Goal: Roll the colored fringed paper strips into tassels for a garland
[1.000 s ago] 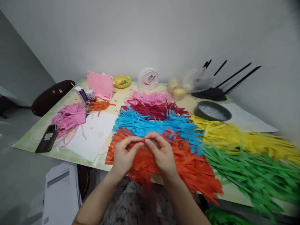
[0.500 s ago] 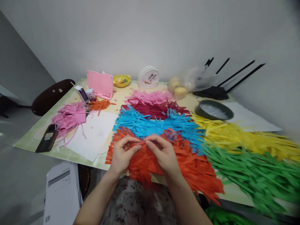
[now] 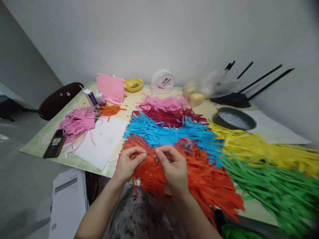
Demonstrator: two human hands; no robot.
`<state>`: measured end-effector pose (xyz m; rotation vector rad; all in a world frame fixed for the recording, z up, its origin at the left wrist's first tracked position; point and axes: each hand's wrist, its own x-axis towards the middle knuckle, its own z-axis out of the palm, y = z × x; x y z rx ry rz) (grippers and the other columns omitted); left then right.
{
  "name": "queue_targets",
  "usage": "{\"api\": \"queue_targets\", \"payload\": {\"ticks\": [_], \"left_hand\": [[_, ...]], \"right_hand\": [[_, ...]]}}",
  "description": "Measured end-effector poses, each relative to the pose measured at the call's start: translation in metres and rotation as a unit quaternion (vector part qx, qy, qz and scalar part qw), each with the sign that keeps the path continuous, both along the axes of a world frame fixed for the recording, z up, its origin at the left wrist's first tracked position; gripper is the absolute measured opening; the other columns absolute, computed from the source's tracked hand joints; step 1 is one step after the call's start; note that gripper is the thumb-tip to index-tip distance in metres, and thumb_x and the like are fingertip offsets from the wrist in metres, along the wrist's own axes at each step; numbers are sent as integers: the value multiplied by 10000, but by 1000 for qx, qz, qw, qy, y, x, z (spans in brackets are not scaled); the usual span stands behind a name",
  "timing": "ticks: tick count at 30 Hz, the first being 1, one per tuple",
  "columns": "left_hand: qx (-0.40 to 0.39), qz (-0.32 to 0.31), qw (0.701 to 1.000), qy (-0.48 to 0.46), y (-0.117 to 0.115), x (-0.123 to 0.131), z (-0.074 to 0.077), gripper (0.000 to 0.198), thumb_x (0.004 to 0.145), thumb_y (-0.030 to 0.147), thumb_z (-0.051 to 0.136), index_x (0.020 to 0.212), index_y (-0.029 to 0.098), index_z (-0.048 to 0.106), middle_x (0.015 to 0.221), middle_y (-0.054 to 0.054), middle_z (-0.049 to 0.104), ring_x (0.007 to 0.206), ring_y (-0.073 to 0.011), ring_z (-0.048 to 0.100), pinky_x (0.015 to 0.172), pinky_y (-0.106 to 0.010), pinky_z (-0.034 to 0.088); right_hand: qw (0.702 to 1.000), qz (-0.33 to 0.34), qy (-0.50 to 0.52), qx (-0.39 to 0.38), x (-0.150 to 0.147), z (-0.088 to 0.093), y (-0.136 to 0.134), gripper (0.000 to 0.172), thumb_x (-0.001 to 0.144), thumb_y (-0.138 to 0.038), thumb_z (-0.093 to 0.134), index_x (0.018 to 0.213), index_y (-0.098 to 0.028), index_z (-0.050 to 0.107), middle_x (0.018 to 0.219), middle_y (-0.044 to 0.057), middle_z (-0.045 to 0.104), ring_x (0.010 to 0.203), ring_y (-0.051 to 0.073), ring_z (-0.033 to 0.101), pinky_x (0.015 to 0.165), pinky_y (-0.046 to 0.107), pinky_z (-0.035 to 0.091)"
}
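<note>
Chair [image 3: 61, 101], brown, stands at the far left, beside the surface [image 3: 35, 142]. Near the left edge lies a dark phone [image 3: 54, 143], and below the edge stands a stack of white sheets or packets [image 3: 66, 202]. Just right of the phone, a heap of pink strips [image 3: 76, 121] sprawls, its ends reaching a white sheet [image 3: 99, 142]. Behind it are two drink cartons [image 3: 94, 98], one with a straw, and a little clump of orange strips [image 3: 109, 110]. Next come an upright pink case [image 3: 110, 88] and a yellow bowl [image 3: 134, 85] with fruit.

At the near edge, the left hand [image 3: 128, 166] pinches red strips [image 3: 149, 171] between thumb and fingers; the right hand [image 3: 174, 164] pinches them just beside it, the thumbs near each other. The strips hang below the fingers, between the wrists. Red fringe [image 3: 211, 186] spreads around them, mostly to the right; whether it joins the held part, I cannot tell. Beyond it lie rows of blue [image 3: 169, 134], maroon [image 3: 161, 117] and pink fringe [image 3: 165, 102], with a white plate rack [image 3: 161, 88] at the wall.

Farther right sit bagged fruit [image 3: 196, 97], a black router [image 3: 231, 99] with antennas, and a dark bowl [image 3: 251, 125] in front. Yellow [image 3: 264, 147] and green fringe [image 3: 271, 186] fill the right end.
</note>
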<state>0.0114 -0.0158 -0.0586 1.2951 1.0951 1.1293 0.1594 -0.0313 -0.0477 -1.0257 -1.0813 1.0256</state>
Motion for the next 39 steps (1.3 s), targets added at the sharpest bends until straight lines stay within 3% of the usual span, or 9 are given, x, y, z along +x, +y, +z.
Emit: {"api": "queue_targets", "payload": {"ticks": [4, 7, 9, 11, 18, 25, 28, 33, 39], "left_hand": [[90, 103, 975, 173, 11, -84, 18, 210, 816, 359, 630, 845, 165, 703, 810, -49, 711, 738, -175, 624, 704, -280, 489], [167, 321, 850, 383, 31, -169, 43, 231, 836, 358, 599, 950, 169, 668, 882, -47, 683, 796, -195, 598, 769, -310, 463], [167, 307, 791, 503, 48, -205, 49, 225, 852, 361, 570, 909, 166, 666, 872, -45, 673, 833, -214, 586, 802, -327, 446], [146, 208, 794, 552, 66, -214, 40, 198, 864, 311, 535, 867, 155, 657, 843, -52, 675, 823, -219, 585, 779, -322, 442], [117, 54, 804, 580, 95, -163, -28, 224, 917, 233, 480, 776, 165, 640, 900, -65, 678, 871, -212, 583, 816, -337, 441], [207, 80, 718, 660, 94, -97, 10, 212, 902, 238, 511, 982, 153, 688, 1188, -198, 616, 1152, -404, 475, 930, -575, 337], [261, -73, 741, 614, 92, -16, 17, 254, 948, 235, 452, 985, 172, 695, 1032, -145, 684, 1013, -294, 591, 898, -433, 426], [286, -266, 731, 560, 92, 95, -17, 192, 901, 170, 534, 1012, 154, 691, 985, -114, 696, 943, -240, 643, 810, -321, 488], [297, -282, 695, 592, 107, 111, -41, 281, 842, 264, 635, 1080, 119, 674, 1106, -172, 622, 1029, -309, 602, 813, -379, 508]], "right_hand": [[998, 64, 23, -6, -1, -9, -9, 193, 878, -306, 623, 1049, -216, 614, 735, -6, 683, 644, 132, 618, 622, 252, 505], [998, 57, 9, -13, 10, -20, -14, 219, 881, -318, 616, 1071, -210, 608, 715, -6, 675, 600, 128, 597, 594, 252, 500], [999, 42, -16, -17, 18, -27, -14, 177, 866, -333, 627, 980, -198, 643, 694, 3, 662, 586, 132, 587, 580, 257, 498], [999, 28, -43, -17, 25, -31, -14, 174, 853, -348, 637, 925, -193, 665, 703, 16, 667, 590, 141, 592, 581, 267, 504], [983, -48, -176, -11, 83, -30, -1, 184, 849, -379, 627, 859, -209, 696, 706, 28, 684, 620, 165, 620, 592, 278, 507], [885, -49, -464, -2, 142, -23, 40, 235, 924, -345, 506, 941, -200, 689, 909, 75, 748, 775, 219, 683, 711, 324, 511], [798, 65, -600, -9, 134, -30, 62, 236, 949, -244, 466, 972, -185, 693, 986, 88, 750, 910, 218, 687, 827, 315, 487], [748, 113, -654, -22, 122, -53, 75, 127, 896, -156, 553, 881, -148, 679, 928, 138, 737, 945, 236, 671, 829, 299, 470], [730, 78, -678, -26, 144, -62, 67, 96, 916, -195, 574, 877, -153, 651, 986, 164, 705, 1058, 277, 644, 848, 325, 477]]}}
